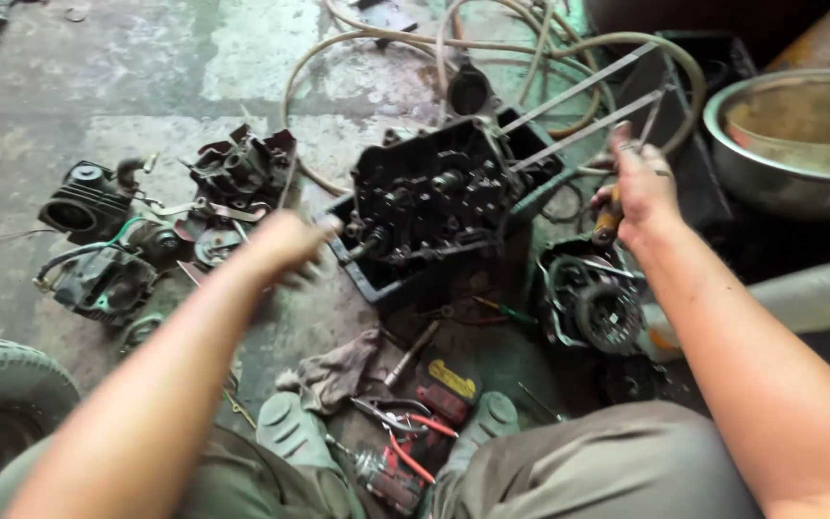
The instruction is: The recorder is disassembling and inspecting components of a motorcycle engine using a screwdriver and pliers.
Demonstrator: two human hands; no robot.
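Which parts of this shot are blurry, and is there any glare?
Head view: the left hand is smeared by motion blur near the black engine case; the right hand, holding a wooden-handled tool, is sharper; daylight washes out the concrete floor at top; the metal basin shows a soft sheen.

The single head-worn camera looked steeply down from close above the seated person's knees, facing twelve o'clock across the concrete floor [146, 77] toward the engine case [429, 197].
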